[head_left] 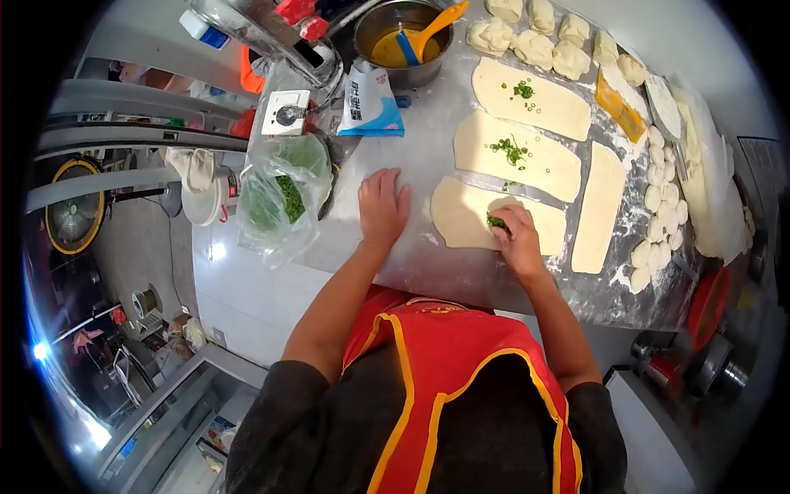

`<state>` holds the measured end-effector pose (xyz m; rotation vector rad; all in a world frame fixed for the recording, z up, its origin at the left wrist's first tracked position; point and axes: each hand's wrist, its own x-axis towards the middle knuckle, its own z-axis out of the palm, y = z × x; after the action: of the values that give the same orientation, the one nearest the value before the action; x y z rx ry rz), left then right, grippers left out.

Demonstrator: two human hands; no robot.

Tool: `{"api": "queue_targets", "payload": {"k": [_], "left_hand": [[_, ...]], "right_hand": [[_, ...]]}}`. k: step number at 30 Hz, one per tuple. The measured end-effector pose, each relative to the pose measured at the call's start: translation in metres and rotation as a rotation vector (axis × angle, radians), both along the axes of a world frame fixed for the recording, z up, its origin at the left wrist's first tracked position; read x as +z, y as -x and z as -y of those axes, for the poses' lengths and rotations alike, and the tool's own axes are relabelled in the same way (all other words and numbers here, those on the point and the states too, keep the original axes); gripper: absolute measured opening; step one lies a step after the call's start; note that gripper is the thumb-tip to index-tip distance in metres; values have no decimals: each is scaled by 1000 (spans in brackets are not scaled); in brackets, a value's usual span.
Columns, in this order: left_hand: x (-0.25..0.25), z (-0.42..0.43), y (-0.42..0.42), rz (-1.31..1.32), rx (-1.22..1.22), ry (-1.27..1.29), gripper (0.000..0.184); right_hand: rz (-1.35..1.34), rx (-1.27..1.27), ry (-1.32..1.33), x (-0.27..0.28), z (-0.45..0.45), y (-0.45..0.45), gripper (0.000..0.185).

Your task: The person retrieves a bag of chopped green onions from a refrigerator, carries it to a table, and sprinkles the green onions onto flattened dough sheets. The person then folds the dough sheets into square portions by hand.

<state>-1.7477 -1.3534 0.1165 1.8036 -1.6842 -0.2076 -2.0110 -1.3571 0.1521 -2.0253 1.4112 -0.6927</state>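
my right hand (pixel 518 235) is bunched narrow, fingertips drawn together at the chopped greens (pixel 496 221) on the nearest dough sheet (pixel 469 212); i can't tell whether i am pinching some or they just lie beneath. my left hand (pixel 384 206) sits loosely spread, palm down, on the smooth grey metal table (pixel 395 272), left of that sheet. the dough is pale, matte and soft-looking, rolled into long strips with rounded corners, and the greens are glossy little rings and bits. more greens sit in a crinkled, see-through plastic bag (pixel 284 235) beyond my left forearm. a round metal bowl (pixel 362 37) holds yellow liquid and one brush (pixel 434 29), orange-handled with a blue head; near it stands one white-and-blue packet (pixel 370 103). dry white flour (pixel 627 148) streaks the table's right side. counting, i have four sheets: three stacked away from me with greens on them, and one turned lengthwise at their right. behind are at least eight lumpy dough balls (pixel 532 49); the small dough pieces (pixel 656 206) at far right crowd too closely to count.
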Motion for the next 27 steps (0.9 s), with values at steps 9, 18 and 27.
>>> {"api": "queue_targets", "payload": {"k": [9,18,27], "left_hand": [[-2,1,1,36,9,9,35],[1,4,3,53,-20,5,33],[7,6,8,96,-31,18,29]], "right_hand": [[343,-341,-313,-13,-13,17,18],[633,-702,-342,4,29,101,15],[-39,-716,-39,-3,79,165,40]]}}
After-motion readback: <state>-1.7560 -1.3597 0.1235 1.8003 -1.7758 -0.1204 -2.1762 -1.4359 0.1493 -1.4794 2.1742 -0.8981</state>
